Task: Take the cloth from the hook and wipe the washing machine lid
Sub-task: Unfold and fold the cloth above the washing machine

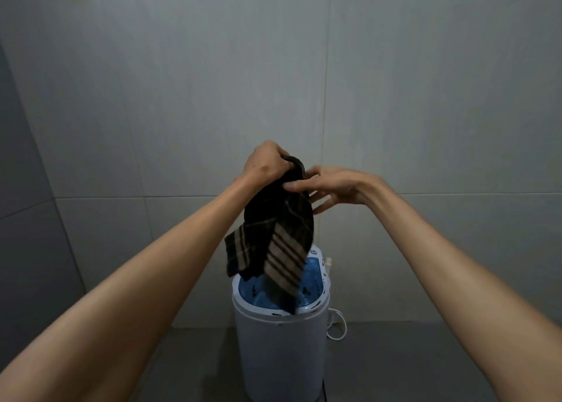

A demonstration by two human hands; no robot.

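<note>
A dark cloth (273, 237) with tan stripes hangs in the air in front of the tiled wall. My left hand (267, 166) grips its bunched top from the left. My right hand (328, 187) pinches the cloth just below that, thumb in front and fingers spread behind it. The cloth's lower end dangles over a small white washing machine (279, 350) with a translucent blue lid (310, 289), standing on the floor below. No hook is visible; the hands and cloth cover that part of the wall.
Large grey tiles cover the wall (425, 97) ahead, and a side wall (24, 219) closes in on the left. A white cord (337, 325) loops on the grey floor (395, 365) to the machine's right.
</note>
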